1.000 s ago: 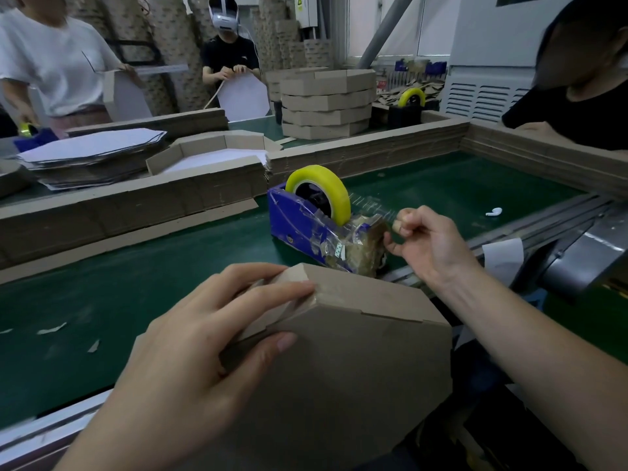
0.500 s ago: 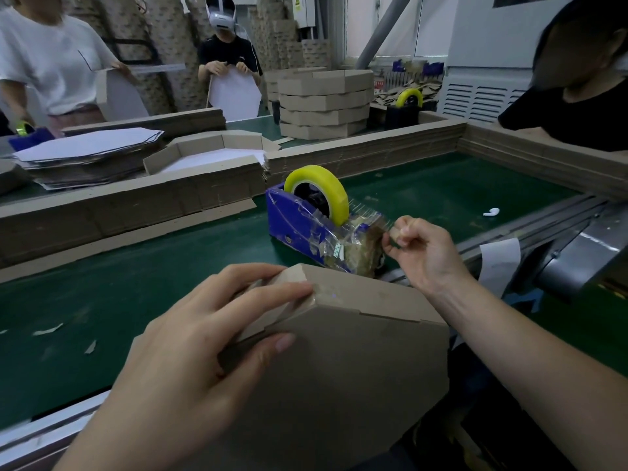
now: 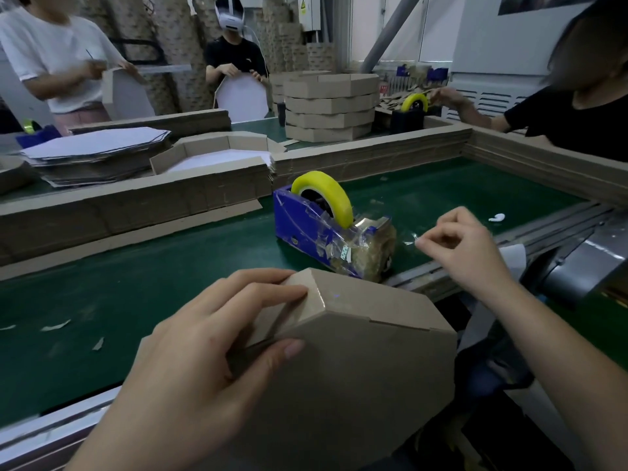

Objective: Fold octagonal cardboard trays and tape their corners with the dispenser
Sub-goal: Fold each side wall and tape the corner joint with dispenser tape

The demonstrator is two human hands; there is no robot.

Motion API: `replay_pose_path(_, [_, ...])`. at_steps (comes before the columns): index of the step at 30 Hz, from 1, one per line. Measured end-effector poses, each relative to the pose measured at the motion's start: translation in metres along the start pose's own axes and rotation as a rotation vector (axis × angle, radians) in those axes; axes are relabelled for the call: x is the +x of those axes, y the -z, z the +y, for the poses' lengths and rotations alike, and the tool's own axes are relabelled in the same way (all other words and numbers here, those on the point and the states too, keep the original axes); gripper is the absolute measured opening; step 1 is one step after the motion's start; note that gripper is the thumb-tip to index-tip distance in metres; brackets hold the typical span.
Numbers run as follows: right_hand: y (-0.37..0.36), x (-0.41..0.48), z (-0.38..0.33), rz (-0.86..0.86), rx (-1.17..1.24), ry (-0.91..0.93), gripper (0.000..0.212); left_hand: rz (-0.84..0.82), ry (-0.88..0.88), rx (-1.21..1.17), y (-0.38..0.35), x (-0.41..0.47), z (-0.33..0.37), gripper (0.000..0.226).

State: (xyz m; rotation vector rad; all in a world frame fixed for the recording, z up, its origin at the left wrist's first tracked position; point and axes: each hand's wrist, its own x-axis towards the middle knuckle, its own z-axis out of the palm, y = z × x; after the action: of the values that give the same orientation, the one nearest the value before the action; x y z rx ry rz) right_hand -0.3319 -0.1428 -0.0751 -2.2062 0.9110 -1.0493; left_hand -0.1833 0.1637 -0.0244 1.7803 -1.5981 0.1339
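The left hand (image 3: 204, 351) grips the cardboard tray (image 3: 356, 362) at its top left corner. The fingers curl over the folded side and the thumb presses on the flat brown bottom. The tray is tipped up, with its bottom facing the person, at the near edge of the green belt (image 3: 136, 283).

The right hand (image 3: 465, 246) pinches a bit of clear tape (image 3: 413, 240) between thumb and first finger, with the other fingers curled in. It is just to the right of the blue tape dispenser (image 3: 306, 222), which sits on the belt behind the tray and has a yellow tape roll (image 3: 334, 195) on top.

Farther back is a stack of folded trays (image 3: 331, 107). A pile of flat sheets (image 3: 98, 147) lies on the left.
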Motion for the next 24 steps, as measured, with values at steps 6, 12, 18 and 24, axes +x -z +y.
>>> replay_pose_path(6, [0.021,-0.008,-0.093,-0.318,0.282,0.141,0.016,0.038,0.038,-0.039,-0.001,-0.001,0.002,0.030])
replay_pose_path(12, [0.016,-0.021,-0.156,-0.795,0.537,0.080,0.009,0.058,0.047,-0.082,-0.002,-0.004,0.003,0.029])
replay_pose_path(18, [0.007,-0.017,-0.154,-0.925,0.373,-0.040,0.008,0.056,0.056,-0.046,0.002,-0.009,0.005,0.028])
replay_pose_path(24, [0.008,-0.015,-0.152,-0.984,0.364,-0.054,0.009,-0.011,0.167,-0.105,-0.003,0.007,-0.004,0.028])
